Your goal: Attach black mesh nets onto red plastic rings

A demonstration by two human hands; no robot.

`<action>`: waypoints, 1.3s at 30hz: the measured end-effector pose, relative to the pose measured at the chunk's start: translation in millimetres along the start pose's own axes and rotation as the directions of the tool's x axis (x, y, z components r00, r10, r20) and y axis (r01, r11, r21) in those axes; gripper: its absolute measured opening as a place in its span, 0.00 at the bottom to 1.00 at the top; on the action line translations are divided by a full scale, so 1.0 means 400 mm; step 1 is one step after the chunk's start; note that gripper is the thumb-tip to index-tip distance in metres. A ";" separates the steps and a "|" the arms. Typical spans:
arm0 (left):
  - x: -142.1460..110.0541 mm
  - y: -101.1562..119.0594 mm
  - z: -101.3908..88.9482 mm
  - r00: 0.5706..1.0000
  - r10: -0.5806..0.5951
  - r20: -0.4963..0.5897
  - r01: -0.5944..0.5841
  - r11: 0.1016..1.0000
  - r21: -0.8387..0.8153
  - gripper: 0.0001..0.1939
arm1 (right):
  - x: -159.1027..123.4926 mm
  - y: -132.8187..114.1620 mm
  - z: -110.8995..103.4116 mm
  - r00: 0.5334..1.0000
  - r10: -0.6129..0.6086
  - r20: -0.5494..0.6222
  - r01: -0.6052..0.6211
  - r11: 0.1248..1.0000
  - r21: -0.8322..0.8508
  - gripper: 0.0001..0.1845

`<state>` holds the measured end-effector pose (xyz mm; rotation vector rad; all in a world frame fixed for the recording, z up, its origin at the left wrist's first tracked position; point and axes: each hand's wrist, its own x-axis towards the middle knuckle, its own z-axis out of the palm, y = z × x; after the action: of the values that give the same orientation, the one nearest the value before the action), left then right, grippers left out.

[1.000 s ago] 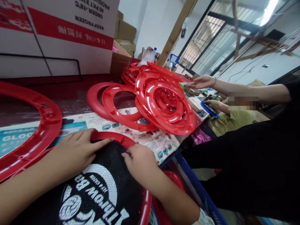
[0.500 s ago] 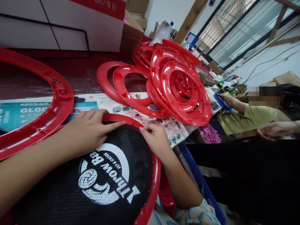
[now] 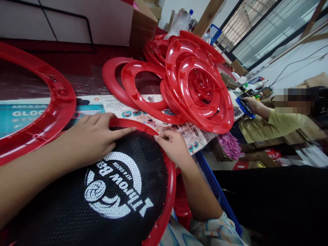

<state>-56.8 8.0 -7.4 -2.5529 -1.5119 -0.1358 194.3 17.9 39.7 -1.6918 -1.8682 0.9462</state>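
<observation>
A black mesh disc (image 3: 151,164) with white "Throw Ba…" lettering lies inside a red plastic ring (image 3: 169,191) in front of me. My left hand (image 3: 98,135) grips the far rim, its index finger stretched along the mesh edge and the other fingers bent over the ring. Just to its right, my right hand (image 3: 173,143) pinches the edge of the mesh at the rim with thumb and fingers; the fingertips partly hide what they hold. Small pegs show along the ring's right side. The near part of the disc runs out of view.
A heap of red rings (image 3: 205,85) lies beyond my hands, and another red ring (image 3: 61,99) is at left. Printed cardboard (image 3: 89,106) covers part of the table. A blue crate (image 3: 217,191) stands at right. Farther back, a person in a yellow shirt (image 3: 279,124) holds a blue ring.
The view has shifted slightly. Both hands stay at the same part of the rim. Another person's hand at the right has left the view.
</observation>
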 end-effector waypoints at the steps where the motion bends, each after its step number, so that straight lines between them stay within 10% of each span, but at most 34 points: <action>1: 0.000 0.000 0.000 1.000 -0.002 0.002 0.002 1.000 0.002 0.28 | 0.000 0.002 -0.002 1.000 0.003 0.005 -0.003 1.000 0.003 0.13; 25: 0.002 0.006 -0.030 0.998 -0.025 0.051 0.029 0.996 -0.086 0.27 | 0.009 -0.001 -0.021 0.989 -0.095 -0.110 0.090 0.995 -0.047 0.08; 32: 0.007 0.012 -0.026 0.999 -0.029 0.022 0.032 0.991 -0.133 0.27 | 0.025 -0.050 -0.001 0.965 -0.231 0.126 0.251 0.953 -0.172 0.06; 39: 0.005 0.003 -0.011 1.000 -0.023 0.017 0.025 0.991 -0.135 0.27 | 0.034 -0.050 0.009 0.981 -0.191 0.018 0.191 0.963 -0.192 0.13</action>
<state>-54.7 8.2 -2.8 -2.6453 -1.5906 -0.2300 176.2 30.3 50.4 -1.5792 -2.1376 0.7068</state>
